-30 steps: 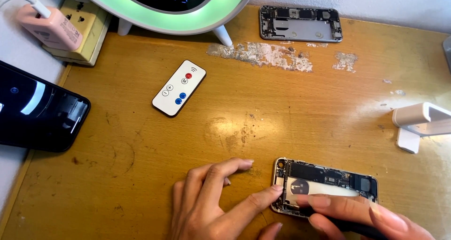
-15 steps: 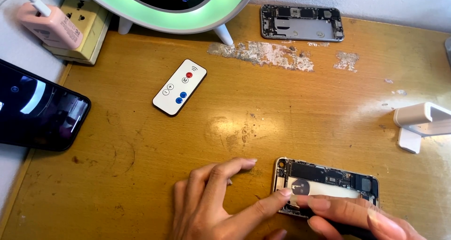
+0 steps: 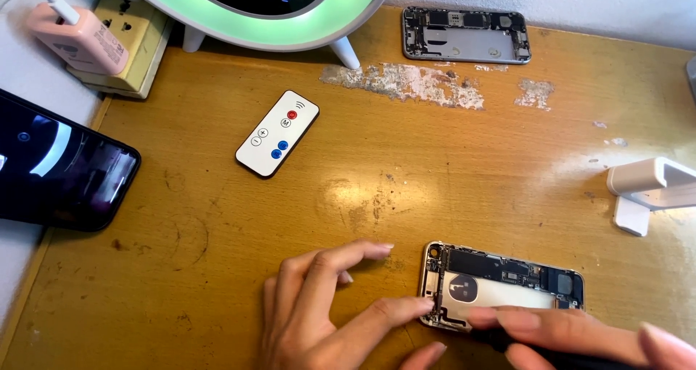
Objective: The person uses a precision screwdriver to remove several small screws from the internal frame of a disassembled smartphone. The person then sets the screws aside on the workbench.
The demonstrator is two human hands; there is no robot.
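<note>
The opened phone [image 3: 502,287] lies flat on the wooden surface [image 3: 449,174]. The left hand [image 3: 330,308], open with fingers spread, presses a fingertip against its near left edge. The right hand [image 3: 580,337] grips a dark tool [image 3: 507,339] at the phone's near edge.

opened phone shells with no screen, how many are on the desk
2: one opened phone shell at the desk's far edge, another near, under the hands. The black phone left looks intact.

one head-worn view looks steeply down, close, onto the wooden desk [image 3: 449,167].
</note>
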